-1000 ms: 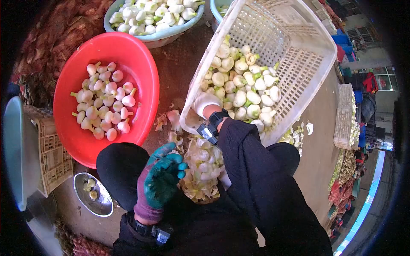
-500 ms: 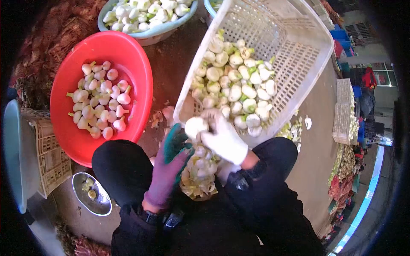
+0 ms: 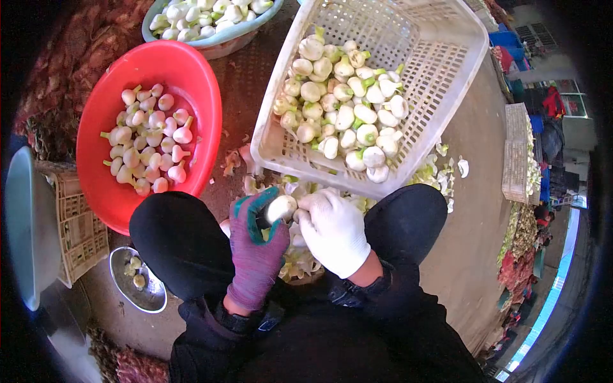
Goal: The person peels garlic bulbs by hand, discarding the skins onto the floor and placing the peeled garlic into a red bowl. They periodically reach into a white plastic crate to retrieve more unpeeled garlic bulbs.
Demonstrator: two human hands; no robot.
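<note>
A white bulb (image 3: 281, 209) is between my two hands, above the gap between my knees. My left hand (image 3: 257, 246), in a purple and green glove, has its fingers and thumb curled round the bulb's left side. In a white glove, my right hand (image 3: 335, 233) pinches at the bulb's right side, its fingertips pressed together. Pale peelings (image 3: 299, 258) lie below and around the hands. Just beyond them a white plastic crate (image 3: 434, 83) holds many bulbs with green stem ends (image 3: 345, 117).
At the left a red basin (image 3: 102, 172) holds pinkish bulbs. Behind it stands a blue basin (image 3: 239, 35) of white bulbs. A metal bowl (image 3: 150, 297) with small pieces is by my left knee. Mesh sacks (image 3: 70, 64) lie at the far left; another crate (image 3: 516, 153) is far right.
My left hand has come up to the bulb and closed round it. My right hand, which held the bulb near the crate, has moved down and right. The view has shifted slightly.
</note>
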